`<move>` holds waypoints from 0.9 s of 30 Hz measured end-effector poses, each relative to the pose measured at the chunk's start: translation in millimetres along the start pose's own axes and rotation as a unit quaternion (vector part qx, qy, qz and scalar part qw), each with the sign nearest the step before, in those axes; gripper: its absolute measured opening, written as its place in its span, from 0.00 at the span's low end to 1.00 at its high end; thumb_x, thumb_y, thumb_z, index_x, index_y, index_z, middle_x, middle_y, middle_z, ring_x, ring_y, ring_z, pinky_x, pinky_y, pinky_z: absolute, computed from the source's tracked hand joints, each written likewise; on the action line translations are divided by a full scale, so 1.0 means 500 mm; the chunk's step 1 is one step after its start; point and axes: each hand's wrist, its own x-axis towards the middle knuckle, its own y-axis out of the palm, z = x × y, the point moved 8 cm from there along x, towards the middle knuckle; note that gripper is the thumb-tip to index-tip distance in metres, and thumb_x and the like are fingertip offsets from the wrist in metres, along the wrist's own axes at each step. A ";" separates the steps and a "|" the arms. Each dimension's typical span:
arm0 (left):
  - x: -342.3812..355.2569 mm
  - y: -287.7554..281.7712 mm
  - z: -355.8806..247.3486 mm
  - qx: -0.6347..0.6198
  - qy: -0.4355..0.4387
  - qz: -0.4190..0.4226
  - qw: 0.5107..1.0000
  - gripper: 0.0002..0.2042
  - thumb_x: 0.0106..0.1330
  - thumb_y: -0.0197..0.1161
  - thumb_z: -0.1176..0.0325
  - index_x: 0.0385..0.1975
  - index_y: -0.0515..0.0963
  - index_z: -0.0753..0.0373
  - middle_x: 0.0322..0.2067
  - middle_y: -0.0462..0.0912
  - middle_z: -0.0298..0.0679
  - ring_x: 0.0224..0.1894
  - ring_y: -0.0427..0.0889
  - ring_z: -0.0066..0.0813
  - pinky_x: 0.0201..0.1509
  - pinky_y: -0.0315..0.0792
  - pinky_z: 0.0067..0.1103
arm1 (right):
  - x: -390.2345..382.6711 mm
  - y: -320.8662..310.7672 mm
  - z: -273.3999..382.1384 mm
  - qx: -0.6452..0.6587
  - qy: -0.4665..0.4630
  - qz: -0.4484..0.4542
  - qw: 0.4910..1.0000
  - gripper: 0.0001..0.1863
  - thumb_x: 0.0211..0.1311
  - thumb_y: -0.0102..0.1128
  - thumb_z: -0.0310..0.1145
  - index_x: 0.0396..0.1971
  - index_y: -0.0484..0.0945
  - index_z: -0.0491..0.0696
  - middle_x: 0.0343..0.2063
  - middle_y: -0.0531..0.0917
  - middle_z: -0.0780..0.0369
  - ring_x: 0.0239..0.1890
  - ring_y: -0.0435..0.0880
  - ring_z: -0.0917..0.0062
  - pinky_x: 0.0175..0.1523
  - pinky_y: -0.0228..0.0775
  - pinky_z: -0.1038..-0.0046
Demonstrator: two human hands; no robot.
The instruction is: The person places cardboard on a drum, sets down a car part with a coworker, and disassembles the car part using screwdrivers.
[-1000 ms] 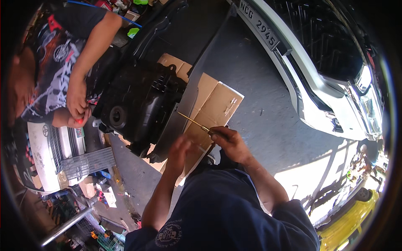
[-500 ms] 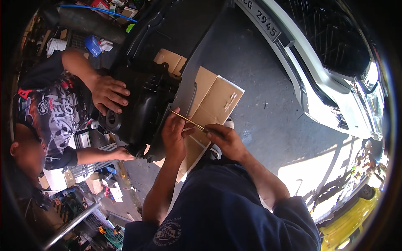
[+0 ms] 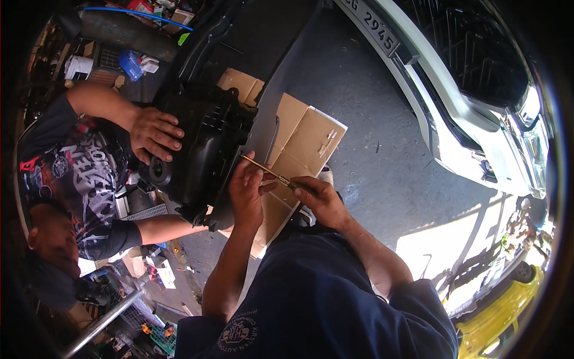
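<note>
My right hand (image 3: 323, 202) is closed round the handle of a screwdriver (image 3: 284, 180). Its thin brass-coloured shaft slants up and left to the edge of a large black moulded plastic part (image 3: 206, 140). My left hand (image 3: 245, 194) is at that edge, its thumb and fingers bent about the shaft near the tip. The tip's exact contact is too small to make out. Across from me, a co-worker's hand (image 3: 156, 134) lies flat on top of the part. The co-worker's other arm (image 3: 170, 228) reaches beneath it, with that hand mostly hidden.
Flattened cardboard (image 3: 308, 140) lies on the grey floor under the part. A white car's front bumper (image 3: 442, 113) stands at the upper right. At the lower right is a yellow body panel (image 3: 502, 317). Shelves and baskets of clutter line the left, by a metal pole (image 3: 104, 323).
The co-worker has leaned in, head lower, and their lower arm reaches further right under the part. The part and both my hands have shifted very slightly left; the screwdriver stays at the edge.
</note>
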 end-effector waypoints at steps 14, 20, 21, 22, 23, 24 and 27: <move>-0.007 0.002 -0.008 0.023 -0.011 -0.002 1.000 0.21 0.68 0.53 0.73 0.61 0.66 0.60 0.41 0.79 0.40 0.40 0.82 0.28 0.40 0.80 0.24 | 0.004 -0.003 0.034 0.051 0.087 0.047 0.994 0.19 0.68 0.54 0.38 0.50 0.75 0.40 0.29 0.80 0.62 0.32 0.76 0.81 0.38 0.70 0.79; -0.084 0.006 -0.200 0.579 0.336 -0.050 0.741 0.19 0.60 0.58 0.75 0.53 0.74 0.65 0.40 0.80 0.43 0.40 0.79 0.38 0.44 0.73 0.29 | 0.011 0.001 0.015 0.290 0.253 0.149 0.911 0.18 0.68 0.52 0.37 0.50 0.74 0.38 0.21 0.73 0.66 0.16 0.65 0.88 0.17 0.55 0.84; -0.082 0.024 -0.246 0.594 0.388 -0.079 0.700 0.18 0.55 0.60 0.75 0.48 0.77 0.65 0.40 0.80 0.45 0.42 0.76 0.45 0.46 0.70 0.34 | 0.009 0.015 0.014 0.344 0.270 0.184 0.880 0.18 0.68 0.52 0.37 0.49 0.74 0.39 0.20 0.73 0.65 0.16 0.65 0.88 0.17 0.55 0.83; -0.073 0.016 -0.246 0.595 0.389 -0.084 0.698 0.18 0.55 0.60 0.75 0.48 0.77 0.65 0.40 0.80 0.45 0.42 0.76 0.45 0.46 0.70 0.34 | 0.007 0.031 0.018 0.396 0.287 0.218 0.845 0.17 0.68 0.52 0.36 0.49 0.74 0.40 0.19 0.73 0.65 0.16 0.66 0.87 0.16 0.56 0.82; -0.057 0.003 -0.230 0.613 0.358 -0.075 0.701 0.18 0.55 0.60 0.75 0.48 0.77 0.64 0.40 0.79 0.45 0.43 0.76 0.45 0.47 0.70 0.34 | 0.002 0.043 0.017 0.393 0.286 0.223 0.845 0.17 0.68 0.52 0.36 0.49 0.74 0.40 0.19 0.73 0.65 0.16 0.66 0.87 0.16 0.56 0.82; -0.044 -0.008 -0.216 0.630 0.326 -0.067 0.702 0.18 0.56 0.60 0.74 0.48 0.77 0.64 0.40 0.79 0.45 0.44 0.76 0.45 0.48 0.69 0.35 | 0.014 0.023 0.023 0.204 0.161 0.167 0.951 0.17 0.68 0.53 0.36 0.49 0.74 0.40 0.19 0.73 0.65 0.15 0.66 0.87 0.17 0.57 0.81; -0.042 -0.012 -0.200 0.611 0.305 -0.054 0.729 0.15 0.57 0.60 0.74 0.46 0.77 0.64 0.40 0.79 0.45 0.43 0.76 0.45 0.48 0.70 0.34 | 0.027 -0.007 0.098 -0.167 -0.182 0.029 0.968 0.17 0.67 0.54 0.37 0.49 0.74 0.42 0.19 0.74 0.64 0.15 0.67 0.86 0.16 0.57 0.81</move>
